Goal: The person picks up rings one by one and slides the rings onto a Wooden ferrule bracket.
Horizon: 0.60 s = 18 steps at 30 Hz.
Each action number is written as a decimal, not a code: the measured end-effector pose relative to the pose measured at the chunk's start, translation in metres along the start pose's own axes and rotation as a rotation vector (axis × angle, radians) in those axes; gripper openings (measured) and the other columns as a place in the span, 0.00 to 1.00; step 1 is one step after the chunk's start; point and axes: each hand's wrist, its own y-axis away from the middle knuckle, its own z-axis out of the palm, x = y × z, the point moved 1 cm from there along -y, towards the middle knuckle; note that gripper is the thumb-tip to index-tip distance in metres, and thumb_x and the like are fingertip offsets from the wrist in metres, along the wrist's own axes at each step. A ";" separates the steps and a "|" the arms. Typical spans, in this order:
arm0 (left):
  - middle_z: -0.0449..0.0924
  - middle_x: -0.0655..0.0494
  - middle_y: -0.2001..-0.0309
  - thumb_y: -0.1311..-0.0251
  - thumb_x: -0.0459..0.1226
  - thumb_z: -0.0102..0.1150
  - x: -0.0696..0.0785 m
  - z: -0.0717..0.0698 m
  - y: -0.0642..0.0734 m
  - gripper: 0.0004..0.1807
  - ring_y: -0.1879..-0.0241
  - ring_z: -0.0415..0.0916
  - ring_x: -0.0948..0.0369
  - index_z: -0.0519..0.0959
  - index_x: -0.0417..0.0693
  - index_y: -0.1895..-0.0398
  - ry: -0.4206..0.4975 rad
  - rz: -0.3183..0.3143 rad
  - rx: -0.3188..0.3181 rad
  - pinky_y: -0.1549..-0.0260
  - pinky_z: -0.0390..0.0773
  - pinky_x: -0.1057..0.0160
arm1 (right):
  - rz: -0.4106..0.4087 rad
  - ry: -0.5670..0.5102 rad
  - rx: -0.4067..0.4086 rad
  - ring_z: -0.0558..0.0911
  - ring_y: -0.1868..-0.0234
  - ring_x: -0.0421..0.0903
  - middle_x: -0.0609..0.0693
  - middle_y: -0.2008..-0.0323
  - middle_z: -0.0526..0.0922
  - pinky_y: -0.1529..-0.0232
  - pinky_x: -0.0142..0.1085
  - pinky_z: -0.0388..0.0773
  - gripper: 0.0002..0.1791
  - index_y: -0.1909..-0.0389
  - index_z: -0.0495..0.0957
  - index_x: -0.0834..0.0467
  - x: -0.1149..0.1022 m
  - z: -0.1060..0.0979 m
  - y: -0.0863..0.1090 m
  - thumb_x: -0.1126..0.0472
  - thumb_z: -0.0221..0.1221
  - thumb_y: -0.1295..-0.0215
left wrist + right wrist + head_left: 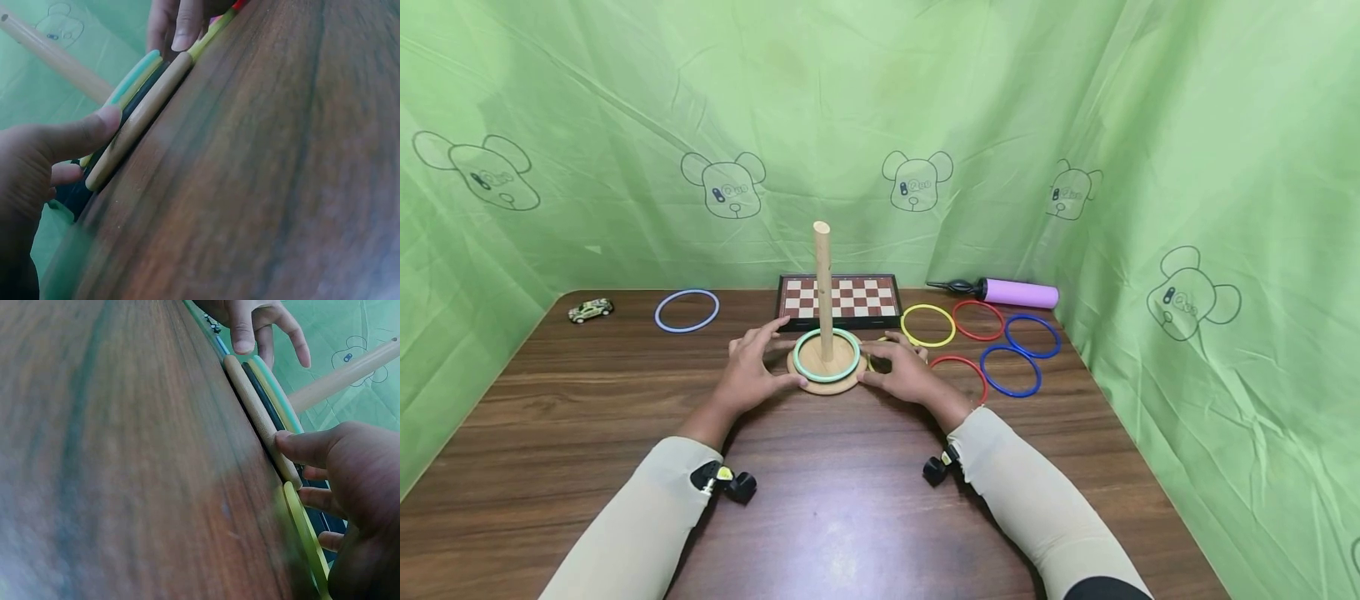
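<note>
Around the upright wooden post point(823, 292) at mid-table, a mint-green ring point(827, 379) circles above the round wooden base point(829, 389), a yellow ring point(141, 82) directly beneath it; whether they rest on the wood I cannot tell. The left hand point(752, 367) and right hand point(906, 371) cradle opposite sides, thumbs toward the person, fingers spread rather than clenched; neither shows a firm hold, and how hard they press is unclear. Settling rings here likely calls for even, light pressure from both sides, keeping them level so neither catches the post. The right fingers should mind the loose yellow ring point(306, 537) just beside the base, and nudging the post is best avoided.
</note>
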 end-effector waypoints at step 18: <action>0.93 0.48 0.45 0.54 0.39 0.91 0.000 0.002 -0.004 0.62 0.34 0.76 0.45 0.63 0.47 0.16 0.007 -0.005 -0.015 0.35 0.59 0.39 | 0.037 -0.002 -0.011 0.58 0.13 0.60 0.46 0.26 0.82 0.25 0.71 0.46 0.32 0.25 0.80 0.47 0.002 0.000 -0.002 0.47 0.72 0.27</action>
